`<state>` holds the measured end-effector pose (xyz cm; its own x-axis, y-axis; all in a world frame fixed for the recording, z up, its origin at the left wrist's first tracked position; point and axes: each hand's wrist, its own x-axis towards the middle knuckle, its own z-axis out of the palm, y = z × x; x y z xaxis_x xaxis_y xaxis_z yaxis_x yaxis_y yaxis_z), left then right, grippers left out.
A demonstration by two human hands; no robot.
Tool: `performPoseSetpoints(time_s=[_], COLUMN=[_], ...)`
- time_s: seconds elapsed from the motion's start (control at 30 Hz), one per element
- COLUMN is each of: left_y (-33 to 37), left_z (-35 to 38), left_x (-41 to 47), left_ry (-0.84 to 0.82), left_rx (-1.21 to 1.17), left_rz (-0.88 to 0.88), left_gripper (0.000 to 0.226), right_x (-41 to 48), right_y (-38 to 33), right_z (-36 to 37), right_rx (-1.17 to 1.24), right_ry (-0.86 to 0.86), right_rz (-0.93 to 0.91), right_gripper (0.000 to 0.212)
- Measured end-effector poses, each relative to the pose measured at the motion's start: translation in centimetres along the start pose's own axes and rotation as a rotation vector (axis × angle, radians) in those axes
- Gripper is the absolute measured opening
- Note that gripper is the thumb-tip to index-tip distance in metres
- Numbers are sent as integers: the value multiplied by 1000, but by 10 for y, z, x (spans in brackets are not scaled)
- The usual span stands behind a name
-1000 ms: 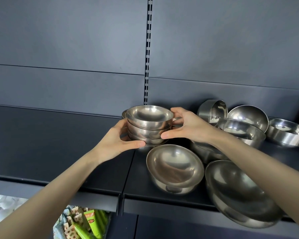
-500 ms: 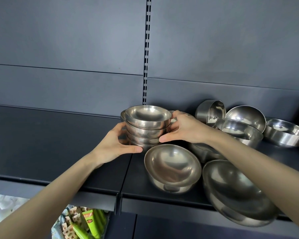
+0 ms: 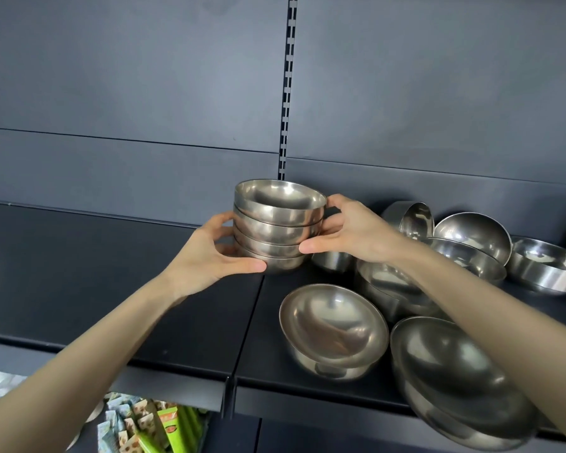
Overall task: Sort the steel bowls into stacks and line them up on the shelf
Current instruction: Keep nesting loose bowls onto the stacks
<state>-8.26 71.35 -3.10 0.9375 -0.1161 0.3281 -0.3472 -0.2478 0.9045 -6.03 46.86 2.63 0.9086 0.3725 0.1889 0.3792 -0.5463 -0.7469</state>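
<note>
A stack of several small steel bowls point(image 3: 276, 228) is at the middle of the dark shelf point(image 3: 190, 325), near the seam between two shelf panels. My left hand point(image 3: 211, 253) grips its left side and base, thumb along the bottom bowl. My right hand point(image 3: 350, 232) grips its right side, fingers curled round the rims. Whether the stack touches the shelf I cannot tell. A medium bowl point(image 3: 334, 328) sits in front of it, and a large bowl point(image 3: 455, 380) lies tilted at the shelf's front right edge.
More loose bowls crowd the right: one on its side point(image 3: 412, 217), a domed one point(image 3: 474, 233), a flat-sided one point(image 3: 549, 266), a small one point(image 3: 332, 260) behind my right wrist. The shelf's left panel point(image 3: 79, 273) is bare. Packaged goods point(image 3: 144, 426) lie on a lower level.
Both hands have carried the stack slightly up and to the left, uncovering the small bowl that stood behind it. The other bowls have not moved.
</note>
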Motion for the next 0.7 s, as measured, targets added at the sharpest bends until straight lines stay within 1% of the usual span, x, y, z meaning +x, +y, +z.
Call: performPoseSetpoints(time_s=[0.07, 0.13, 0.23, 0.33, 0.47, 0.6, 0.7], left_y=[7, 14, 19, 19, 13, -1, -16], left_z=[-5, -10, -17, -23, -27, -28, -27], left_x=[7, 14, 26, 40, 58, 75, 86], left_ry=[26, 36, 29, 26, 23, 16, -5], left_rx=[11, 27, 31, 21, 12, 0, -10], left_rz=[1, -1, -4, -14, -20, -38, -64], left_gripper=[92, 94, 94, 92, 85, 77, 77], right_x=[7, 14, 27, 43, 64, 82, 93], right_y=[-7, -12, -17, -18, -14, -4, 6], right_z=[-3, -6, -9, -12, -12, -10, -6], right_rx=[-5, 15, 23, 32, 54, 62, 76], right_ry=[30, 39, 48, 65, 61, 43, 20], right_rz=[-12, -25, -36, -38, -30, -7, 10], right_gripper=[72, 69, 73, 76, 70, 72, 68])
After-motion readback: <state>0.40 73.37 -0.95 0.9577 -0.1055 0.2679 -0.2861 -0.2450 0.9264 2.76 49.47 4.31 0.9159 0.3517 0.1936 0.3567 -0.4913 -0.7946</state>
